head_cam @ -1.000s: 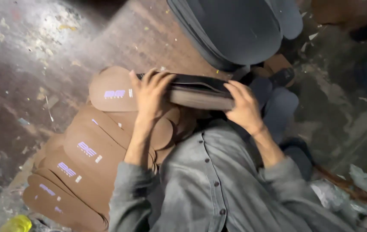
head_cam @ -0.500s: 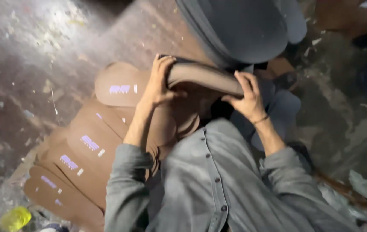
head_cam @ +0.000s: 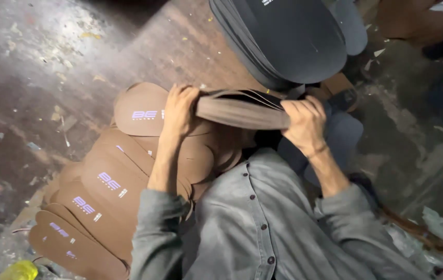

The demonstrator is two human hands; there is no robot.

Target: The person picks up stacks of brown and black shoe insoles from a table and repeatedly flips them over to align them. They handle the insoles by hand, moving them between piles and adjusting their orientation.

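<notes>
Head view looks down on a person in a grey buttoned shirt [head_cam: 263, 228] holding a stack of brown insoles [head_cam: 242, 110] level in front of the chest, above the floor. Left hand [head_cam: 180, 109] is closed round one end of the stack, fingers curled over its top edge; right hand [head_cam: 307, 122] is closed round the other end, thumb and fingers wrapped over it. The stack bows slightly between the two grips, and its upper edges have fanned apart a little near the right hand.

Below and to the left, a row of brown insoles [head_cam: 97, 197] with pale printed marks lies overlapping on the floor [head_cam: 35, 78], running toward the lower left corner. A pile of dark grey insoles [head_cam: 289, 41] sits beyond the held stack, just past it. A yellow object [head_cam: 19, 270] shows at the bottom left edge.

To handle the stack well, I judge that both grips should stay even and firm at the ends, so the fanned edges close up flush rather than slide out sideways. Squeezing too hard in the middle would likely crease the soft sheets.
</notes>
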